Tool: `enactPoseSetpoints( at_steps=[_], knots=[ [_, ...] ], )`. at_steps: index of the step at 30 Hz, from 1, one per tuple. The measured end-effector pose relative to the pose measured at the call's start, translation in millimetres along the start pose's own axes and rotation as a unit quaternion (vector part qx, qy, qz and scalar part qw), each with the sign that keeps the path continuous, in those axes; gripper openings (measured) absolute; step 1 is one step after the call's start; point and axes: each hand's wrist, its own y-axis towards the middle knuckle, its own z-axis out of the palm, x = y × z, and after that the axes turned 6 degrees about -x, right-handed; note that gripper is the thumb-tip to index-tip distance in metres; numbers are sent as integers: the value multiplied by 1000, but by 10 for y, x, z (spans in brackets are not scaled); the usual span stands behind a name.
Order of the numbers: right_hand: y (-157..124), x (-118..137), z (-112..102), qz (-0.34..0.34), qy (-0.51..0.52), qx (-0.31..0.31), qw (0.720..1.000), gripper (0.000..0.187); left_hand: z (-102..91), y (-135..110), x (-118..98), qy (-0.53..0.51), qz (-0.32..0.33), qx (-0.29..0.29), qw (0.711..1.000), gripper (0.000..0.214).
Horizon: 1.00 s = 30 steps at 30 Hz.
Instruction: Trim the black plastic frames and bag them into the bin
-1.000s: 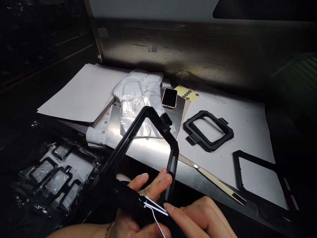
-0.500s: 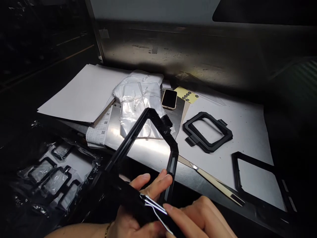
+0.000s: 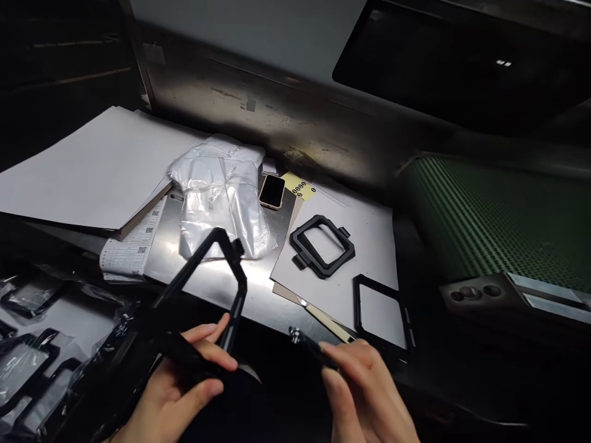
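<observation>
left hand [image 3: 182, 384]: thumb and fingers closed round black angular plastic frame [image 3: 233, 263], raised before shiny metal bench [image 3: 253, 296] | right hand [image 3: 367, 387]: pinching slim dark shiny-tipped part [image 3: 305, 344], apart from frame

I could slip through the gap between my left hand [image 3: 180, 394] and right hand [image 3: 369, 384], but the raised black frame [image 3: 229, 253] stands in my way to the plastic bags [image 3: 221, 197].
</observation>
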Motion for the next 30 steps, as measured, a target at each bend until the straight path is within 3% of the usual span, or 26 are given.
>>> enactPoseSetpoints(
  at_steps=[2,4,6,8,11,15,17,19,21,23,25,26,30],
  knots=[
    [133,-365,-43,78,-80,48,993,17,-95,0,38,56,-26,-43,997,34],
    [245,-825,-21,98,-115,44,988,22,-181,11,81,105,-35,-50,993,31],
    [312,-1238,33,116,-135,38,983,26,-228,34,125,132,-12,-31,991,34],
    [329,-1453,91,140,-147,27,979,30,-229,67,160,152,47,-26,987,38],
    [273,-1264,182,159,-111,40,980,41,-170,119,195,201,159,-57,965,39],
    [134,-500,342,156,80,179,968,56,-76,140,259,310,185,-18,932,44],
    [95,-215,438,237,240,260,905,52,-62,124,284,304,181,-10,935,42],
    [89,-87,537,287,310,300,855,45,-97,116,267,235,174,-71,954,32],
    [101,-77,640,276,306,340,845,40,-200,140,199,110,111,-188,970,41],
    [128,-117,760,239,290,395,838,44,-361,196,104,-70,-44,-264,961,52],
    [197,-170,920,199,260,427,843,45,-544,258,34,-230,-185,-263,918,38],
    [259,-203,1022,178,236,424,856,42,-628,282,22,-281,-225,-253,898,29],
    [688,-425,1561,81,97,349,929,24,-845,284,113,-356,-265,-273,854,16]
  ],
)
